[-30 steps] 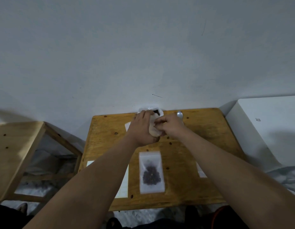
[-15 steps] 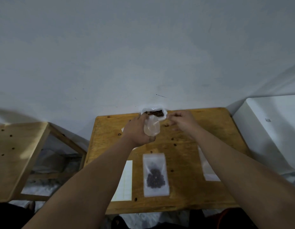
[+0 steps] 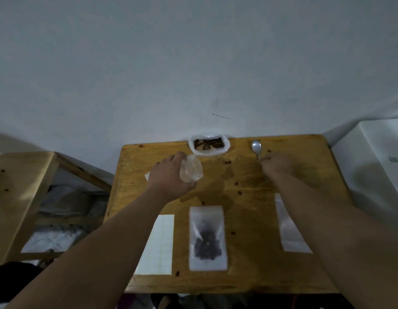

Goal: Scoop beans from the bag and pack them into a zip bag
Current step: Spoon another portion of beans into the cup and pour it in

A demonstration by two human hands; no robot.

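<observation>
Right hand has swung off the zip bag to the spoon, fingertips at its handle; pinched or not, I can't tell. Left hand grips that bag, bean bag just beyond its knuckles. Scooping's starting; next I need the spoon firmly pinched.

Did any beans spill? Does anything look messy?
Nothing stands out. The beans sit inside the bean bag and the filled zip bag. The table has small dark spots, seemingly marks in the wood. The spoon lies flat.
</observation>
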